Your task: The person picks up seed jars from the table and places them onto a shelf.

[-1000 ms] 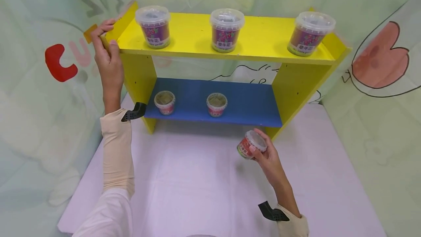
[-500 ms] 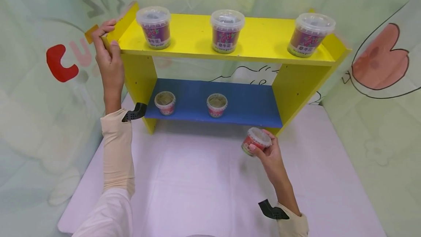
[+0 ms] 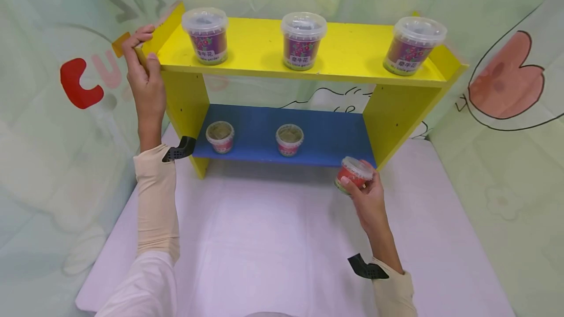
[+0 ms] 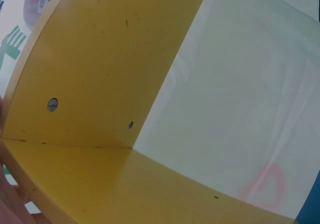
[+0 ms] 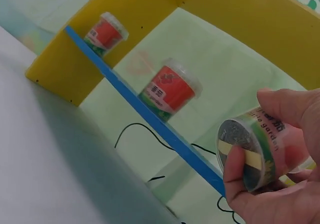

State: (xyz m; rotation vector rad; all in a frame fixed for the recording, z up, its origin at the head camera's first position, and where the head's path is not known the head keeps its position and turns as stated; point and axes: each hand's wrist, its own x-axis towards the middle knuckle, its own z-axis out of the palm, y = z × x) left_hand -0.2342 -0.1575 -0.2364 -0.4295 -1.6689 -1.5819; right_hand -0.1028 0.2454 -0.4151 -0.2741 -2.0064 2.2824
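My right hand [image 3: 368, 198] grips a small red lidded plastic cup [image 3: 356, 170], tilted, just before the right front edge of the blue shelf [image 3: 328, 133]. The right wrist view shows the cup's dark base [image 5: 235, 136], with a finger under it and the thumb on its side. At the upper left, my left hand [image 3: 146, 82] grips the yellow rack's left end panel [image 3: 169, 28]. Two more red cups stand upright on the blue shelf, one at left [image 3: 222, 143] and one near the middle [image 3: 289, 147]. In the left wrist view, yellow boards [image 4: 90, 64] cover much of the frame.
Three larger purple lidded cups stand on the yellow top board [image 3: 255, 43]: left [image 3: 209, 43], middle [image 3: 301, 49] and right [image 3: 410, 53]. A white cloth [image 3: 260, 238] covers the table. Printed pale green curtains [image 3: 498, 180] hang around the rack.
My right hand has carried the red cup up and to the right, closer to the blue shelf's right front edge. My left hand stays on the rack.
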